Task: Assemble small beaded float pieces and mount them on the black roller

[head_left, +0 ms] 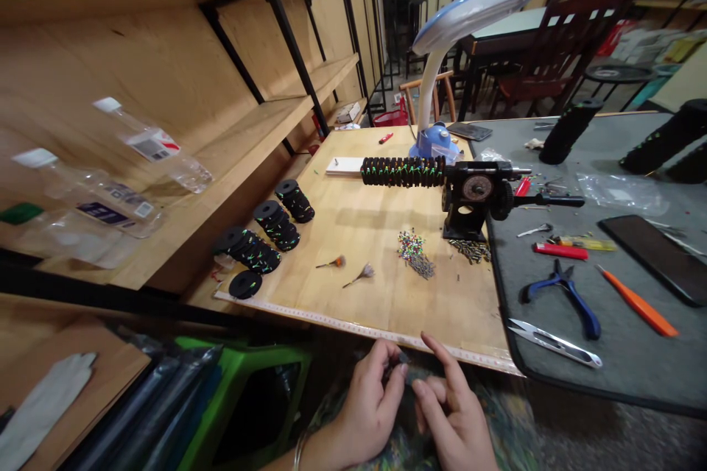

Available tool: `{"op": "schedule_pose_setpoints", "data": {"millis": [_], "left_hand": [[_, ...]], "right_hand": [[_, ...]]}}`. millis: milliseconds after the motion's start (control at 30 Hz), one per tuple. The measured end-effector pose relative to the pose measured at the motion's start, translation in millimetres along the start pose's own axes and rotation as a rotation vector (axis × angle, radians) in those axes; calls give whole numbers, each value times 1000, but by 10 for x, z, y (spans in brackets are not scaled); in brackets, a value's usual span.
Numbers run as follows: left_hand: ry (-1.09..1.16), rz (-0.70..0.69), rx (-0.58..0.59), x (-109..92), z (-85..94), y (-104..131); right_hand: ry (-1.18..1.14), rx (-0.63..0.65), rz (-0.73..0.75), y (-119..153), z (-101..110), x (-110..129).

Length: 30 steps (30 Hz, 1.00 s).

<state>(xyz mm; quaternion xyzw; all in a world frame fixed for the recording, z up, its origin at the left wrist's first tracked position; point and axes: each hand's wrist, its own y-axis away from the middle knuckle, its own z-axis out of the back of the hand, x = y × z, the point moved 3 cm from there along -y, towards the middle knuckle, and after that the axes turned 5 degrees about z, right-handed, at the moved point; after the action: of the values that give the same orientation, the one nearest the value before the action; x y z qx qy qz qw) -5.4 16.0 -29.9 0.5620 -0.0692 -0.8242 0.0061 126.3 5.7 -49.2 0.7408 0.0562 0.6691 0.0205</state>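
Observation:
My left hand point(371, 399) is closed near the table's front edge, its thumb and fingers pinched round a small dark thing that is too small to name. Beside it on the right, my right hand point(454, 412) has its index finger stretched out and its thumb apart from it; nothing shows between them. Beyond the hands lie two small feathery tufts, one orange point(338, 262) and one grey point(365, 272). Farther right are colourful beads point(410, 241) and a small heap of grey metal pieces point(423, 266). A black winding device point(469, 195) holds a black spool with green threads point(403, 171).
Black foam rolls point(284, 224) line the table's left side. A blue-and-white lamp point(436, 140) stands behind the device. On the grey mat point(613, 375) lie blue pliers point(563, 291), silver snips point(555, 342), an orange tool point(638, 302) and a dark phone point(655, 254). Shelves with bottles stand left.

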Motion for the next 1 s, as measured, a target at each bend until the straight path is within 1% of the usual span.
{"op": "schedule_pose_setpoints", "data": {"millis": [133,367,567,633,767,833,1000], "left_hand": [[-23,-12,1,26,-5,9],[-49,-39,5,-19,4,9],[-97,-55,16,-2,-2,11],[-108,-54,28,5,-6,14],[-109,-51,51,4,-10,19],[-113,-60,55,-7,-11,21],[-115,-72,55,-31,-20,31]], "right_hand": [[3,8,8,-7,-2,-6],[-29,6,5,-19,0,4],[-34,-8,6,-49,5,3],[-57,-1,-17,-70,13,-14],[-140,106,-125,-114,5,-52],[-181,141,-177,-136,-3,-56],[-251,125,-230,-189,-29,-52]]}}
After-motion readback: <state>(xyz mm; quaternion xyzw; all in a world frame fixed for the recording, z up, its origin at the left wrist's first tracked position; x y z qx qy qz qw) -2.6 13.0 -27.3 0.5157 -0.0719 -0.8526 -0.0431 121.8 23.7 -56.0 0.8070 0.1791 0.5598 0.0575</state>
